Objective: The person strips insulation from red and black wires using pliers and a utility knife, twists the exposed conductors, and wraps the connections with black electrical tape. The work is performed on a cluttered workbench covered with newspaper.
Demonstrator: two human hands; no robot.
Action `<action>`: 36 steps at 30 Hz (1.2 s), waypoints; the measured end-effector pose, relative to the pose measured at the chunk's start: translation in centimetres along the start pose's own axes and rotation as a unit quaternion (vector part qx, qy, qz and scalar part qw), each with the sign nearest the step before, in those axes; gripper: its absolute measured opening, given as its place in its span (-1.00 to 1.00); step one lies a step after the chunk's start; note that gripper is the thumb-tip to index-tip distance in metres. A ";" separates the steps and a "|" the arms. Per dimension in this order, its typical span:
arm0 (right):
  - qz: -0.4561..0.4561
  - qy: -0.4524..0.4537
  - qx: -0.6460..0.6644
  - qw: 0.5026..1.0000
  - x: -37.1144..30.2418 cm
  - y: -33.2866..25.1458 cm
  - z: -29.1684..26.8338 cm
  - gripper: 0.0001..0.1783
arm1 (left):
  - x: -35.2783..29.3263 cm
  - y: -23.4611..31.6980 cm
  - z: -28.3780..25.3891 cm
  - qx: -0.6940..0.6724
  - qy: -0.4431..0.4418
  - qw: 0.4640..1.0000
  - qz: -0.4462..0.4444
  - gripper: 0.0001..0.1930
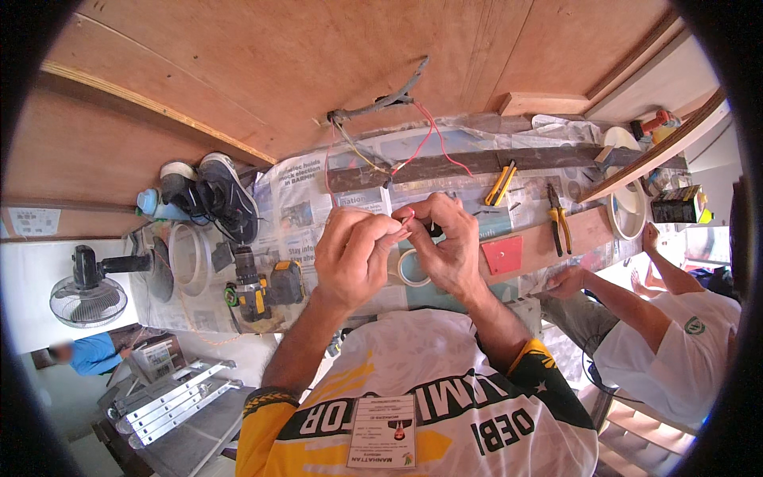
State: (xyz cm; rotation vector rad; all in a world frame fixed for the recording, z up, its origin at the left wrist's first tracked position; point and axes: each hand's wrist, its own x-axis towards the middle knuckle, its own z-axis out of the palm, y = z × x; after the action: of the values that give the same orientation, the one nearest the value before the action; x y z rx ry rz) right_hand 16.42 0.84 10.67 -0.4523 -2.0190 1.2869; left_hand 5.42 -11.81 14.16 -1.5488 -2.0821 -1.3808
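Note:
My left hand and my right hand meet over the newspaper-covered bench, fingertips pinched together. Between them is a small red piece, too small and hidden to name. Just below the fingers, a round ring like a tape roll lies partly covered by my right hand. Beyond my hands, red wires and other thin wires come out of a grey flexible conduit at the wooden panel. To the right lie a yellow utility knife and yellow-handled pliers.
On the left are a cordless drill, a battery pack and dark shoes. A red square piece rests on a wooden board. At right, a co-worker's hand is near the bench edge. A ladder lies lower left.

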 end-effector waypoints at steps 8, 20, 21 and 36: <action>0.020 -0.009 0.028 0.999 0.1 -0.3 -1.2 -0.86 | 0.5 0.5 -0.6 -0.012 -0.024 0.999 -0.032 -0.69; -0.004 0.005 0.082 0.997 1.3 -0.7 1.7 -0.79 | 1.0 -0.7 -2.6 0.081 0.008 0.996 0.033 -0.86; -0.021 0.021 0.091 0.995 1.6 -1.0 1.9 -0.74 | 1.1 -0.7 -2.5 0.085 0.015 0.996 0.030 -0.87; -0.227 0.009 0.004 0.974 6.9 -4.3 5.4 -0.82 | 2.3 -2.8 -4.6 0.001 0.172 0.984 -0.052 -0.92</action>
State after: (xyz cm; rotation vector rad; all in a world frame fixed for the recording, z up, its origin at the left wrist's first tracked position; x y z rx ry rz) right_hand 8.06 -0.36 15.60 0.0092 -1.9532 1.0003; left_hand 0.49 -13.88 16.60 -1.1169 -1.9707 -1.5531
